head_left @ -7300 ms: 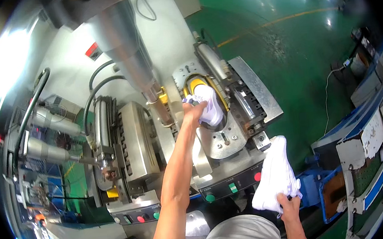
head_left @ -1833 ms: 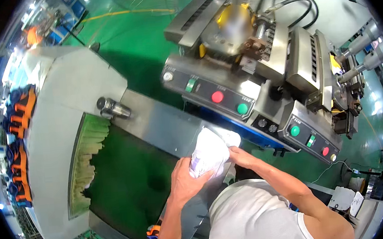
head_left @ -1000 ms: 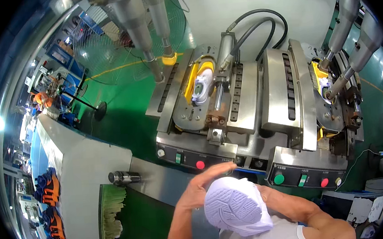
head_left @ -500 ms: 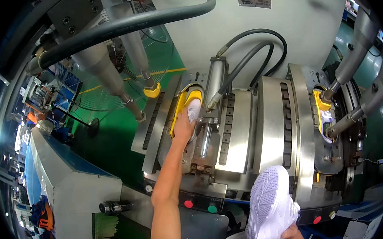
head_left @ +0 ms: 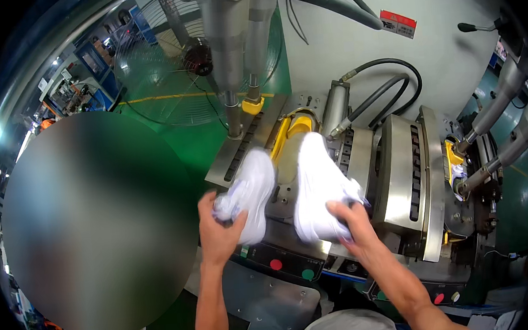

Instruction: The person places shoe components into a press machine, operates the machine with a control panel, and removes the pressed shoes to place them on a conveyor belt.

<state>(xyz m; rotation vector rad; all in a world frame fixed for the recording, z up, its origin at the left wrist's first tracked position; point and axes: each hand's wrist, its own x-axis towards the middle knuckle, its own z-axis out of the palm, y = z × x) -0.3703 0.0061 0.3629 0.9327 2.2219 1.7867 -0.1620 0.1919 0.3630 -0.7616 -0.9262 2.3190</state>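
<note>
Nearside of the yellow-rimmed mould (head_left: 302, 124), left hand (head_left: 222, 238) is gripping a white shoe (head_left: 257, 190) off the mould's left; right hand (head_left: 356, 223) is gripping a second white shoe (head_left: 317, 189) off its right, a gap showing between. Black hoses (head_left: 386, 61) are arching rightward of the mould; caged fan (head_left: 199, 60) is standing beyond it, leftward.

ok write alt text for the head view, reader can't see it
The person's left hand grips one white shoe and the right hand another white shoe, in front of a metal machine with a yellow-edged cradle. A red button and a green button sit on its front.
</note>
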